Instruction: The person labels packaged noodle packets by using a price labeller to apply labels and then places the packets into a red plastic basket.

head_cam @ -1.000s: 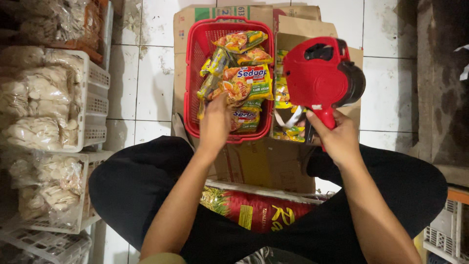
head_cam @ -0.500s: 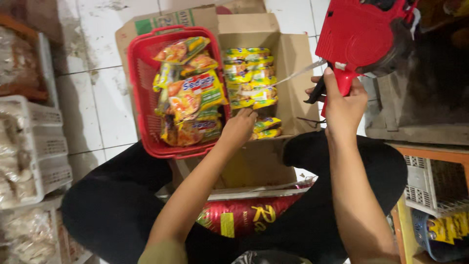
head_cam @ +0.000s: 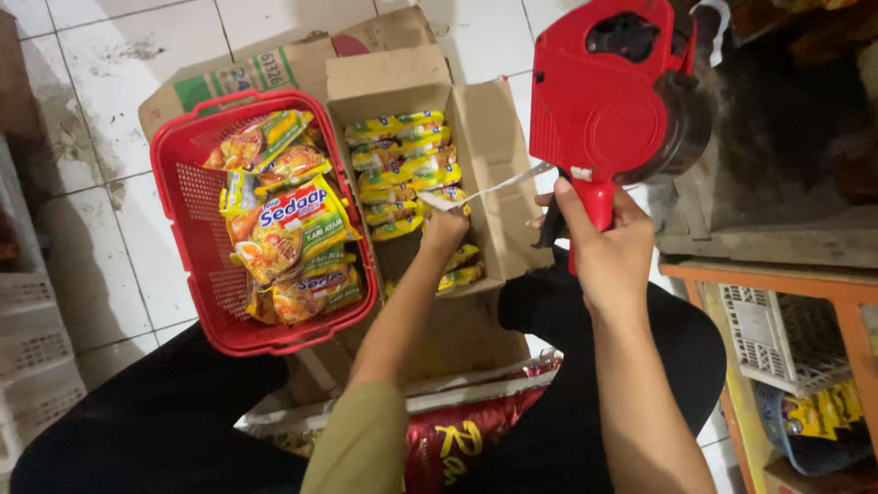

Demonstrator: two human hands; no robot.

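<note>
My right hand (head_cam: 608, 247) grips the handle of a red price-label gun (head_cam: 608, 101), held up high over my right knee. A thin white paper strip (head_cam: 489, 190) runs from the gun's mouth to my left hand (head_cam: 445, 229), which pinches its free end above an open cardboard box (head_cam: 498, 146). Inside the box lie several yellow noodle packets (head_cam: 402, 169). To the left of the box sits a red plastic basket (head_cam: 187, 197) filled with more noodle packets (head_cam: 283, 224).
I sit cross-legged in black trousers on a white tiled floor (head_cam: 101, 119). A red snack bag (head_cam: 457, 439) lies in my lap. White plastic crates (head_cam: 32, 352) stand at the left. An orange shelf (head_cam: 777, 274) with a white basket (head_cam: 773, 334) is at the right.
The view swung left to right and the label gun rose closer to the camera. My left hand left the basket's packets, moved over the box and took the strip's end.
</note>
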